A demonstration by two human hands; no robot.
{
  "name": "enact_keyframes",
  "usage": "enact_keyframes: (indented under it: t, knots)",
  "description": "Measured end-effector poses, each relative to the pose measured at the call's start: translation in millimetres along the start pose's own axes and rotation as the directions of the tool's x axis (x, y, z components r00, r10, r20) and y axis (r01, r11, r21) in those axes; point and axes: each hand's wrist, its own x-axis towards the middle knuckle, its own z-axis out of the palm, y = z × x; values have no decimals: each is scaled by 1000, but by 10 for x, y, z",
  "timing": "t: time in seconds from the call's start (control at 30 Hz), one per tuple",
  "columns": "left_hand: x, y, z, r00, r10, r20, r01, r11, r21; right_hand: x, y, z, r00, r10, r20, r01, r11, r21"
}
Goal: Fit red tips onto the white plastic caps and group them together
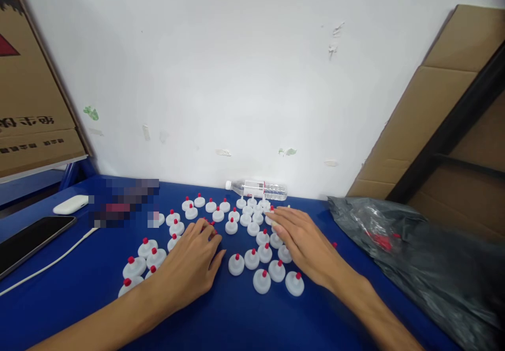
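Many round white plastic caps stand on the blue table, most with a red tip on the nozzle, such as the cap (pixel 261 281) at the front. My left hand (pixel 197 253) is low over the left group, fingers bent and thumb apart, with red tips showing at its fingertips; what lies under the palm is hidden. My right hand (pixel 302 235) reaches over the right group, fingers stretched out and close together above the caps, covering some of them. Near its fingertips, several white caps without red tips (pixel 253 229) sit crowded together.
A clear plastic bottle (pixel 256 189) lies along the wall. To the right is a dark plastic bag (pixel 426 256) with a clear bag of red pieces (pixel 382 239) on it. A phone (pixel 35 240), white case (pixel 71 204) and white cable (pixel 51 263) lie left. Cardboard (pixel 426 103) leans on the right.
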Motion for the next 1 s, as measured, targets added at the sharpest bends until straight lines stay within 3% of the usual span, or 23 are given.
enact_keyframes:
  t: [0.13, 0.27, 0.43, 0.67, 0.77, 1.0]
  knots:
    - [9, -10, 17, 999, 24, 42, -26, 998, 50, -33, 3, 31, 982, 23, 188, -28, 999, 22]
    - [17, -1, 2, 1000, 7, -10, -6, 994, 110, -39, 30, 39, 964, 71, 256, -74, 997, 2]
    - [12, 10, -1, 997, 20, -72, -9, 989, 147, -24, 44, 53, 962, 88, 259, -88, 996, -10]
    - [12, -45, 72, 993, 32, 115, -48, 990, 136, -23, 46, 49, 957, 83, 279, -89, 996, 11]
    - [-7, -87, 118, 990, 30, 136, -45, 993, 109, -24, 57, 49, 957, 79, 280, -84, 996, 7]
    - [-70, -94, 95, 994, 31, 109, -37, 998, 55, 2, 50, -11, 992, 28, 119, -23, 999, -46]
